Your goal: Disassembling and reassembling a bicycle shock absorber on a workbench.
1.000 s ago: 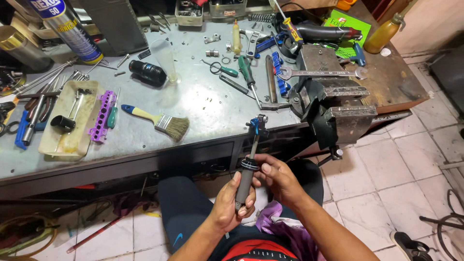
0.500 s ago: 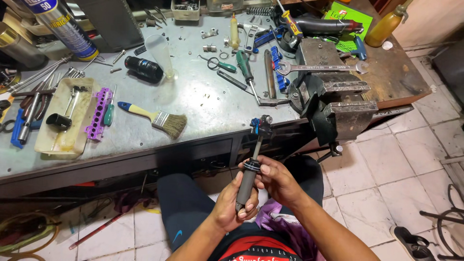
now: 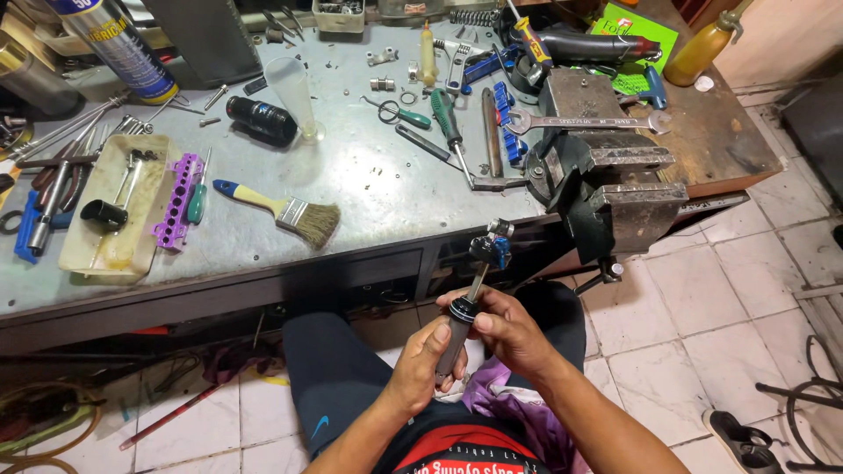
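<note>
While you hold shock absorber over lap, below workbench edge: left hand wrapped around body, right hand clamped at black collar. Risk: grip slips, rod end strikes bench vise.

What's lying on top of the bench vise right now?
A silver open-ended wrench lies flat across the top of the bench vise, near its back. Whatever is between the vise jaws cannot be seen from this angle.

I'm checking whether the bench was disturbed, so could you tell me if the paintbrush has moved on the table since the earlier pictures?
No. The paintbrush lies in the same spot, bristles toward the bench edge, just right of the purple holder and the tray; only the camera shifted.
</note>
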